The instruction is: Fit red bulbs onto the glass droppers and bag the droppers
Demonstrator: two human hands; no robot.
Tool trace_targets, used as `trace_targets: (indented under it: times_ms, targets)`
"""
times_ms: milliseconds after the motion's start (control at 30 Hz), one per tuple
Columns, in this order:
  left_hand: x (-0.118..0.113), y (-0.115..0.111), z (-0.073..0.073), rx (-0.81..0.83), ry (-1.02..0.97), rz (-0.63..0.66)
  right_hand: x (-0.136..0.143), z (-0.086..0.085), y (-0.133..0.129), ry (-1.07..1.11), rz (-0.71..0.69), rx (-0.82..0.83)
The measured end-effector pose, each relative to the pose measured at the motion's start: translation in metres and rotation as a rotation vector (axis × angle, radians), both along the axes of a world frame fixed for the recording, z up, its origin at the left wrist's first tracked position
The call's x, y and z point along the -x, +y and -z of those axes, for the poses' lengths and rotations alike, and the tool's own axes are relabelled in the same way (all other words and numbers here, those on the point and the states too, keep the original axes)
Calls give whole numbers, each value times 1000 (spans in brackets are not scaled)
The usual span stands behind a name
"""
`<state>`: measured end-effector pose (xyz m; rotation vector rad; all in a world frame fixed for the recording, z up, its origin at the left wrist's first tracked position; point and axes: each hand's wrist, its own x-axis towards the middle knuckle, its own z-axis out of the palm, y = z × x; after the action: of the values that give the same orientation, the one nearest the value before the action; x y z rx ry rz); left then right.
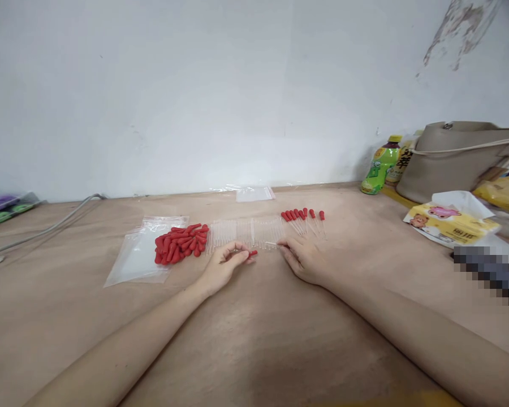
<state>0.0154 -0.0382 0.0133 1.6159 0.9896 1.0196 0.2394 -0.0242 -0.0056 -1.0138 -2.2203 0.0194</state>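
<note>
My left hand (225, 265) pinches a red rubber dropper bulb (253, 254) between thumb and fingers, its narrow end turned toward the right. A clear glass dropper tube (271, 244) is held in the fingertips of my right hand (306, 260), its end pointing left at the bulb; a small gap shows between the two. Behind both hands lies a row of clear glass tubes (246, 230). To the left, a pile of red bulbs (180, 244) rests partly on clear zip bags (131, 261). Beyond my right hand are several droppers with red bulbs fitted (299, 216).
Against the wall lies another clear bag (255, 194). On the right stand a green drink bottle (377, 169), a grey bag (445, 161), a tissue pack (453, 220) and a blurred dark object (492, 274). A grey cable (63, 219) runs along the left.
</note>
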Motion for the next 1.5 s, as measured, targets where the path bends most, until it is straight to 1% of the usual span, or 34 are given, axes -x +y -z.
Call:
trace_targets:
  times_ms: [100, 267, 400, 500, 633, 767, 833, 900, 1033, 1167, 1333, 1400, 1500]
  targets:
    - [1, 0, 3, -11, 39, -49, 4, 0, -3, -28, -21, -11]
    - [1, 1, 9, -32, 57, 0, 10, 0, -7, -30, -37, -21]
    - [0, 1, 10, -67, 78, 4, 12, -3, -10, -31, -59, -16]
    - [0, 1, 9, -125, 115, -21, 12, -5, -11, -39, -82, 6]
    - [0, 2, 6, -169, 210, -50, 10, -3, -9, -22, -122, 23]
    - [1, 1, 5, -269, 345, -59, 10, -1, -7, -6, -148, 28]
    - [1, 0, 5, -286, 374, -61, 10, -2, -6, 0, -158, 33]
    - [1, -2, 4, -293, 376, -44, 10, -5, -5, 5, -171, 46]
    - [0, -5, 0, -316, 367, 35, 8, -10, -4, -21, -214, 62]
    - [-1, -7, -2, -334, 415, 77, 7, -10, -6, -78, -197, 18]
    - [1, -6, 0, -420, 462, 18, 8, -1, -5, -69, -129, -126]
    - [3, -5, 1, -442, 455, -10, 8, 0, -5, -14, -145, -122]
    - [4, -5, 0, -475, 452, -26, 8, -1, -5, 67, -193, -52]
